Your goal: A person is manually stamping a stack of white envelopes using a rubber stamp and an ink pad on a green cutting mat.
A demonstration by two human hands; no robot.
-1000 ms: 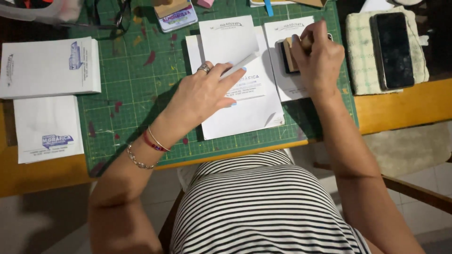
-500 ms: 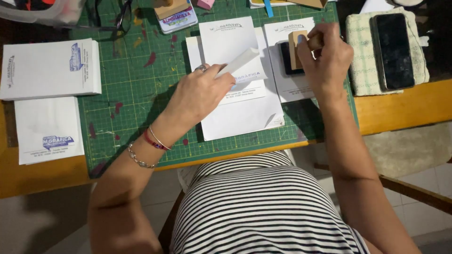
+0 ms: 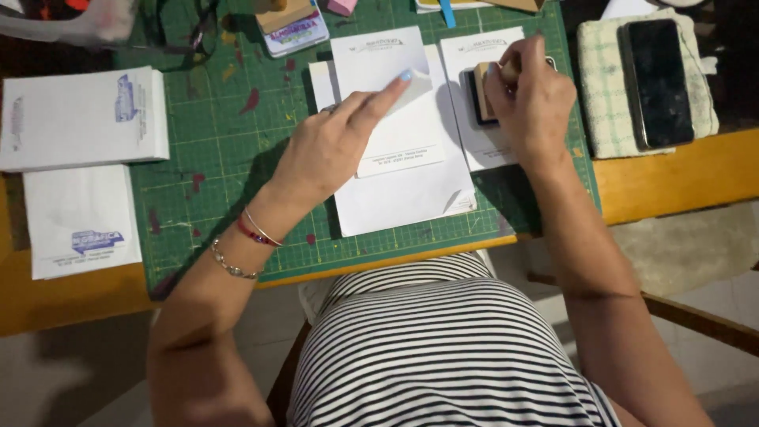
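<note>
On the gridded green cutting mat, the left hand pinches a thin white sheet's curled corner; beside it, the right hand grips a blocky wooden stamp.

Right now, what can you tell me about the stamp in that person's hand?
The stamp is a small block with a pale wooden body and a dark underside. The right hand grips it from above and hides most of its top. It sits on a white sheet on the green mat, beside the paper pile that the left hand is lifting a corner of. Whether there is ink on it cannot be seen.
</note>
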